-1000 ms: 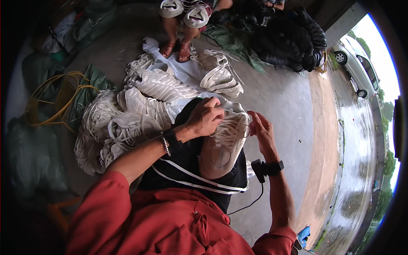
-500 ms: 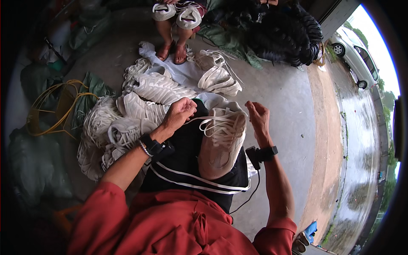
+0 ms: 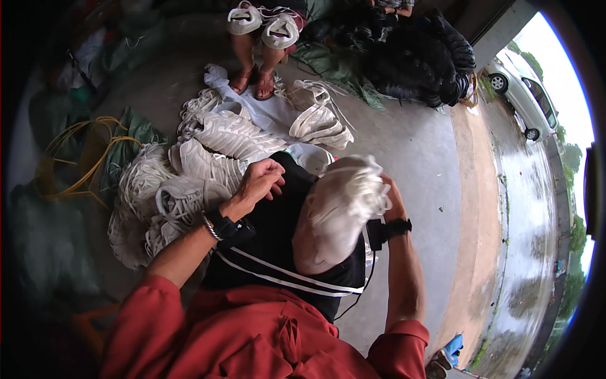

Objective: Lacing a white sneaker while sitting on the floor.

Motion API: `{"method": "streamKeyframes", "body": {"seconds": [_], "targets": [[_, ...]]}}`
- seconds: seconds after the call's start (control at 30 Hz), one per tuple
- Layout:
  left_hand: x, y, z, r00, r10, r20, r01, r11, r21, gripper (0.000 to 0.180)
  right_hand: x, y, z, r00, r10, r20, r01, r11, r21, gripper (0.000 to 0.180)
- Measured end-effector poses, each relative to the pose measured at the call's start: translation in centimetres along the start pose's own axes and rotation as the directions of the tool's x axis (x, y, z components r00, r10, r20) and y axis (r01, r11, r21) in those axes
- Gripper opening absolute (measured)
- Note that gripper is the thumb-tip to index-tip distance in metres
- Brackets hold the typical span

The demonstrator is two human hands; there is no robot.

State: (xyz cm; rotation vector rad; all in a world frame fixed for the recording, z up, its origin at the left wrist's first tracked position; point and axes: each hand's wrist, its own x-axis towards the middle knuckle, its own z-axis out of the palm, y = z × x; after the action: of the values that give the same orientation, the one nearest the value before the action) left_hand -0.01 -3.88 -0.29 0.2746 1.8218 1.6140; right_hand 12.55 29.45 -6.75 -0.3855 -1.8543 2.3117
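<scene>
On my dark-clothed lap lies a white shoe upper (image 3: 338,218) with laces, smeared by motion and tilted to the right. My right hand (image 3: 394,201) is at its far right side, closed against the upper and its bunched laces, with most of the fingers hidden behind them. Left of the shoe, my left hand (image 3: 260,181) hovers over my knee. Its fingers are loosely bent and a little apart, and I see nothing in them.
White shoe uppers (image 3: 205,167) lie heaped on the floor at left and ahead. Someone's sandalled feet (image 3: 264,85) stand beyond, with white uppers over the knees. A black heap (image 3: 416,66) lies at the back right. Yellow hoops (image 3: 95,158) stand far left.
The shoe upper has tipped to the right and its laces have swung over. My right hand has come against it. My left hand has moved slightly nearer, its fingers looser.
</scene>
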Motion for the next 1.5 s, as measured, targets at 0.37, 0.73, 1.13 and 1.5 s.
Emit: {"method": "streamKeyframes", "body": {"seconds": [0.37, 0.73, 1.13, 1.5], "targets": [[1.0, -2.9, 5.1, 0.955, -0.128, 0.267, 0.059, 0.966, 0.253, 0.051, -4.5, -4.0, -3.4, 0.995, 0.098, -0.021, -0.074, 0.857, 0.510, 0.048], [0.5, -1.7, 5.6, 0.860, -0.172, 0.480, 0.327, 0.908, -0.260, 0.056, -2.0, -5.1, 5.9, 0.984, 0.170, 0.053, -0.170, 0.985, -0.015, 0.037], [-1.3, 4.1, 7.1, 0.893, 0.244, 0.379, -0.212, 0.969, -0.125, 0.068, -5.1, -8.2, 3.5, 0.953, 0.059, 0.297, -0.222, 0.803, 0.553, 0.066], [1.3, 1.1, 4.2, 0.923, 0.364, 0.122, -0.377, 0.804, 0.459, 0.067, -18.5, -6.7, -9.4, 0.928, -0.114, -0.356, 0.301, 0.792, 0.532, 0.056]]}}
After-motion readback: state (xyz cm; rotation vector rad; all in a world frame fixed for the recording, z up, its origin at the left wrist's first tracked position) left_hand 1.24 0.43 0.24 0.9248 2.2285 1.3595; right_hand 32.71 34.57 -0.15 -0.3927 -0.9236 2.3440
